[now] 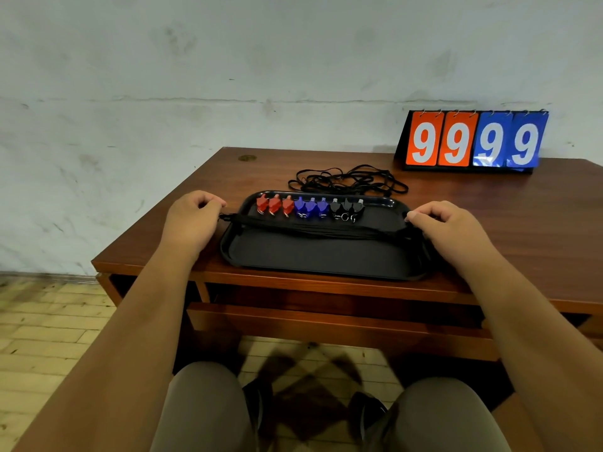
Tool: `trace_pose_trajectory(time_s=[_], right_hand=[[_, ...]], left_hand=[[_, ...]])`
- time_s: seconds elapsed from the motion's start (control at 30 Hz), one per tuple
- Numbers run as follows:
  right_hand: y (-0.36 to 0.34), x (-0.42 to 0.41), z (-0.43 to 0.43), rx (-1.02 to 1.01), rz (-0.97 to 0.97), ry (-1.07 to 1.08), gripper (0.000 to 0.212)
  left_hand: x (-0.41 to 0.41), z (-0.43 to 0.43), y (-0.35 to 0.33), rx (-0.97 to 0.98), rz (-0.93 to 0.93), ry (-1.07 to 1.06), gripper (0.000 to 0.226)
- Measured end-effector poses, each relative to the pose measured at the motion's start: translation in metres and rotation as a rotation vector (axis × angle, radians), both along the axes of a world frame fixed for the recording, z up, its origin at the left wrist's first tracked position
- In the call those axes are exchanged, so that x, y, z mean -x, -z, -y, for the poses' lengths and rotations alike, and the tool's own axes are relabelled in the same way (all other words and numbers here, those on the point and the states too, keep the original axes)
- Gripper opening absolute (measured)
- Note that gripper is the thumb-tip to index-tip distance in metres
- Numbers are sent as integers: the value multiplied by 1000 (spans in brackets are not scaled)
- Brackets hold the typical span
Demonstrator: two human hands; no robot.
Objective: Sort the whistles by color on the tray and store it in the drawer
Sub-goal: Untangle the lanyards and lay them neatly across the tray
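spanning black tray (313, 256) on desk (261, 164): left hand (192, 220) at 9 o'clock rim, right hand (447, 226) at 3 o'clock, fingers curled, each gripping one end of black cord bundle (319, 228) stretched between. row at 12 o'clock edge, beyond fingertips: red whistles (275, 205), blue whistles (310, 207), black whistles (347, 208).

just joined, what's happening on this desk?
A seated person is sorting whistles. On the black tray, three red whistles, three blue whistles and three black whistles sit in one row, grouped by color. The left hand and right hand each grip an end of a lanyard bundle stretched across the tray. The tray is on the desk, not yet in the drawer.
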State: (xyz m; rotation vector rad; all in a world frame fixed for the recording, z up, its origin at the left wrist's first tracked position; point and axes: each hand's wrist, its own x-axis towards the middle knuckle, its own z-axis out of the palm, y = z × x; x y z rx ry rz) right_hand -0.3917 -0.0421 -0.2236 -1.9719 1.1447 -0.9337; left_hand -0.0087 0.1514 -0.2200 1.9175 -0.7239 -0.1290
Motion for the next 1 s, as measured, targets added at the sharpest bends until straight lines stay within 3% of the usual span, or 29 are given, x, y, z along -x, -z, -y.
trace_pose_trajectory(time_s=[0.43,0.57,0.77,1.0], right_hand=[[-2,-2,1,-39,36,67,23],[-3,-4,2,-15,40,95,31],[-11,-7,13,-33,42,104,39],[-33,-29,36,-98,58,37,36]], left_hand=[[3,-4,-5,35,43,-126,21],[8,-4,-10,92,150,-170,20],[34,7,-27,39,337,38,25],[74,59,-55,-57,308,264,29]])
